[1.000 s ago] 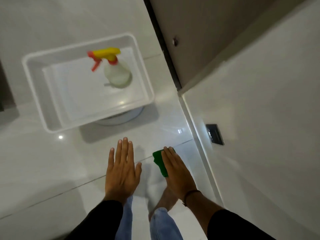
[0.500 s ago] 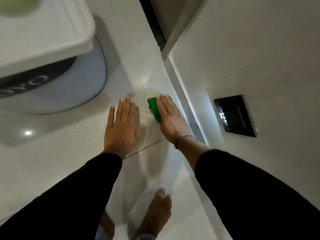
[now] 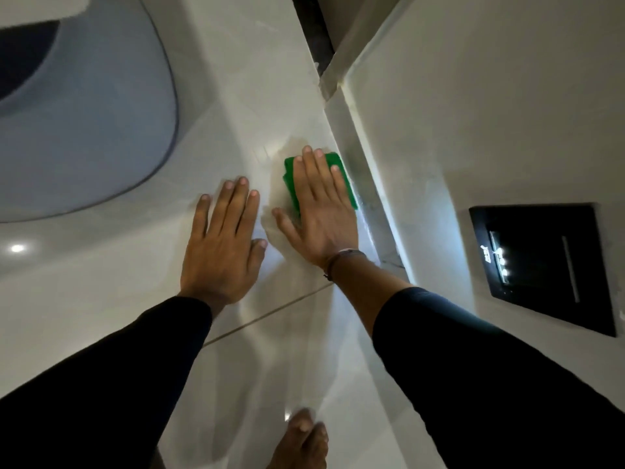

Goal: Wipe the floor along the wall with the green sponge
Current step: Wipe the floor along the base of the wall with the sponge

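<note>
I see the green sponge (image 3: 340, 165) lying flat on the pale glossy floor (image 3: 101, 299), a little right of the frame's centre, its right edge just beside the skirting (image 3: 365, 170) at the foot of the wall (image 3: 473, 113). It is a bright, saturated green, thin and roughly rectangular; only its left and right edges and far corner show, since my right hand (image 3: 319, 214) covers the rest. That hand presses down on it with fingers (image 3: 313, 174) extended straight and close together, thumb spread to the left on the tile, not curled around anything. My left hand (image 3: 220, 245) rests palm-down on the floor just left of it, fingers flat and slightly spread, holding nothing. Both sleeves are black. A black panel (image 3: 548, 265) sits on the wall at the right of the frame, and a rounded grey-white base (image 3: 101, 130) fills the upper left.
</note>
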